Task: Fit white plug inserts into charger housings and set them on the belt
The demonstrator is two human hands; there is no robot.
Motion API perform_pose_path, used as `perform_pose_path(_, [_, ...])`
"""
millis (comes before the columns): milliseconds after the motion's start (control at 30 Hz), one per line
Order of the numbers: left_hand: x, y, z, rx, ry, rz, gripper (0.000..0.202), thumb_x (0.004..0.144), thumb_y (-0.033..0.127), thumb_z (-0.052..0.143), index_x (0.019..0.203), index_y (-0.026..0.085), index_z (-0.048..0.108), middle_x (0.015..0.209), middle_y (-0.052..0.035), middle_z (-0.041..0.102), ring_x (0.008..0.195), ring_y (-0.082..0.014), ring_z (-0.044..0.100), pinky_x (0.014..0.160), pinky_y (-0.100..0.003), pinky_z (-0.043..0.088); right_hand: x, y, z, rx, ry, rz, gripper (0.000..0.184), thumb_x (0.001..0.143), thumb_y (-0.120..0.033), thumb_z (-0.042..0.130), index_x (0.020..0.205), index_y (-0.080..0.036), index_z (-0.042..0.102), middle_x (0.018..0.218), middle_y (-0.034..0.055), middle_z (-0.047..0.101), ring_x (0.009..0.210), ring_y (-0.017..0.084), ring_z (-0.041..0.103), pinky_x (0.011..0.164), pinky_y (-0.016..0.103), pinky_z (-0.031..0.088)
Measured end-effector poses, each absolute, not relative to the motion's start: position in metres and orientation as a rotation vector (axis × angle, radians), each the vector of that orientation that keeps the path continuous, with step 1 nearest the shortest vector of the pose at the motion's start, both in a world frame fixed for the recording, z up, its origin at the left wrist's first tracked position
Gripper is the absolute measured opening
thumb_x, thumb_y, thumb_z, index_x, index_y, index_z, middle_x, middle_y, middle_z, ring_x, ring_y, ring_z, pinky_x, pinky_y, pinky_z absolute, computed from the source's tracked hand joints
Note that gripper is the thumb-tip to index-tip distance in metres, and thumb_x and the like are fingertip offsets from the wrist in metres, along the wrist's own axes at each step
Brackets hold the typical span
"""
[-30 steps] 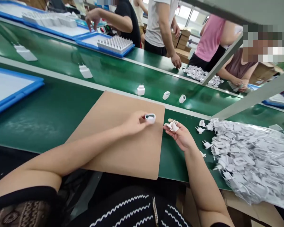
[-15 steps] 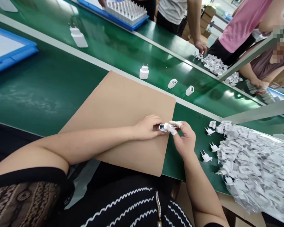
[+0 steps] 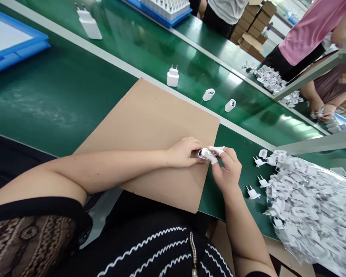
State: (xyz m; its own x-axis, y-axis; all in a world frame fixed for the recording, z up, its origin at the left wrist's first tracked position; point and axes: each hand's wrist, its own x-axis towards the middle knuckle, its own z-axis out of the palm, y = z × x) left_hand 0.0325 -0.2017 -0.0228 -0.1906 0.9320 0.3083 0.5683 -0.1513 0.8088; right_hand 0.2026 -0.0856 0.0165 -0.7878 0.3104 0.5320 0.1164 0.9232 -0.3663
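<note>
My left hand is closed around a small white charger shell at the right edge of a brown cardboard sheet. My right hand pinches a white plug insert with taped fingertips and presses it against the shell's open end. The two hands meet over the green table. A clear bag heaped with white plug inserts lies just right of my right hand, with a few loose inserts spilled beside it.
On the green conveyor beyond the cardboard stand an upright charger, two lying shells and another charger. A blue tray sits far left. Other people work across the belt near a second insert pile. A grey frame bar crosses at right.
My hands were apart, the left holding the shell and the right holding the insert in an open palm. They have come together, with the insert now pressed to the shell. The view has tilted downward.
</note>
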Motion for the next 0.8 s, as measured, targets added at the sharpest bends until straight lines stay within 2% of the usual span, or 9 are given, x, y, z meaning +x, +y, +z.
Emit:
perform_pose_path(267, [0.032, -0.202, -0.024, 1.685, 1.742, 1.255, 0.021, 0.087, 0.04, 0.075, 0.093, 0.02, 0.072, 0.095, -0.0065, 0.073, 0.091, -0.0236, 0.065, 0.088, -0.04, 0.05, 0.195, -0.085, 0.023, -0.285, -2.614, 0.381, 0.02, 0.087, -0.011, 0.056, 0.088, -0.025, 0.07, 0.09, 0.0057, 0.067, 0.084, 0.022, 0.061, 0.073, 0.035, 0.056])
perform_pose_path(567, [0.033, -0.201, -0.024, 1.659, 1.742, 1.291, 0.022, 0.087, 0.042, 0.075, 0.092, 0.021, 0.073, 0.093, -0.0063, 0.072, 0.089, -0.023, 0.066, 0.087, -0.039, 0.051, 0.192, -0.087, 0.011, -0.384, -2.504, 0.509, 0.015, 0.084, -0.015, 0.056, 0.079, -0.024, 0.067, 0.081, 0.0042, 0.062, 0.078, 0.021, 0.06, 0.07, 0.033, 0.052])
perform_pose_path(633, [0.035, -0.203, -0.024, 1.656, 1.764, 1.294, 0.023, 0.087, 0.044, 0.074, 0.09, 0.02, 0.073, 0.091, -0.0063, 0.072, 0.088, -0.0229, 0.066, 0.085, -0.038, 0.051, 0.192, -0.09, 0.009, -0.433, -2.478, 0.582, 0.013, 0.085, -0.018, 0.059, 0.083, -0.024, 0.071, 0.076, 0.0022, 0.06, 0.076, 0.02, 0.059, 0.07, 0.033, 0.051])
perform_pose_path(700, [0.037, -0.204, -0.023, 1.665, 1.789, 1.271, 0.024, 0.086, 0.044, 0.074, 0.087, 0.02, 0.072, 0.088, -0.0062, 0.072, 0.086, -0.0228, 0.066, 0.082, -0.037, 0.051, 0.194, -0.091, 0.011, -0.479, -2.454, 0.697, 0.013, 0.087, -0.026, 0.065, 0.096, -0.023, 0.074, 0.075, 0.0009, 0.06, 0.076, 0.02, 0.059, 0.072, 0.034, 0.052])
perform_pose_path(767, [0.037, -0.2, -0.02, 1.686, 1.788, 1.209, 0.023, 0.084, 0.043, 0.074, 0.087, 0.02, 0.073, 0.085, -0.0056, 0.071, 0.083, -0.0222, 0.066, 0.078, -0.035, 0.05, 0.203, -0.087, 0.018, -0.53, -2.429, 0.816, 0.038, 0.086, -0.037, 0.072, 0.121, -0.024, 0.07, 0.087, 0.0033, 0.067, 0.08, 0.021, 0.061, 0.074, 0.035, 0.054])
perform_pose_path(800, [0.035, -0.196, -0.018, 1.689, 1.782, 1.178, 0.023, 0.084, 0.042, 0.074, 0.089, 0.02, 0.073, 0.085, -0.005, 0.071, 0.081, -0.0218, 0.065, 0.075, -0.034, 0.05, 0.211, -0.081, 0.022, -0.562, -2.419, 0.849, 0.053, 0.085, -0.041, 0.073, 0.134, -0.024, 0.063, 0.102, 0.0068, 0.07, 0.083, 0.022, 0.063, 0.074, 0.036, 0.055])
